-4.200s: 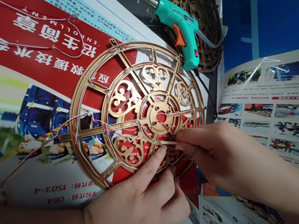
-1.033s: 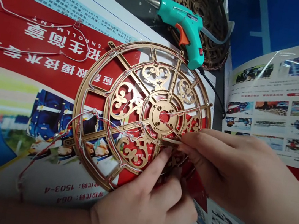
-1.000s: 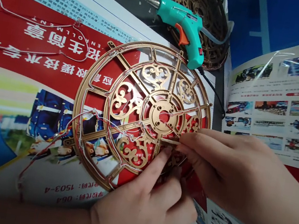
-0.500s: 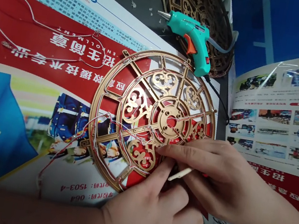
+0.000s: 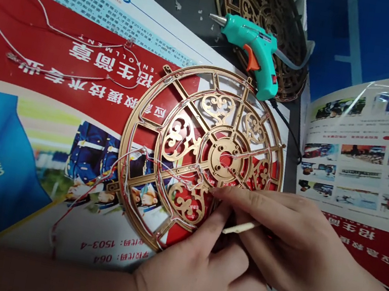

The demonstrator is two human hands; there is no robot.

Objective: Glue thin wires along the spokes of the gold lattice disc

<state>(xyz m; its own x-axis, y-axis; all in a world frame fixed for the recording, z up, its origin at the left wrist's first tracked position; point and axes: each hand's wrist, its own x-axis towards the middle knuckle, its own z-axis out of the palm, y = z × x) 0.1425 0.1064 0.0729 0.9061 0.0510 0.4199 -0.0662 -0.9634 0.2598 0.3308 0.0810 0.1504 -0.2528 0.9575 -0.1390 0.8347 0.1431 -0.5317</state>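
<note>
A round gold openwork frame (image 5: 156, 108) lies flat on printed posters, with thin wire (image 5: 133, 152) glued along its ribs. My left hand (image 5: 204, 280) rests on its near edge, index finger stretched out and pressing on the frame, the other fingers curled. My right hand (image 5: 287, 239) reaches in from the right, its index finger pointing at the wire near the hub. A thin pale stick (image 5: 240, 228) is held in its lower fingers.
A teal glue gun (image 5: 255, 56) lies on a second dark openwork disc (image 5: 291, 42) at the back, its black cord (image 5: 287, 132) trailing right. Loose white wire (image 5: 49, 29) loops over the red poster. An open brochure (image 5: 367, 146) lies at the right.
My right hand has drawn the stick back from the hub and now points with the index finger. The view has shifted, so the frame sits further right.
</note>
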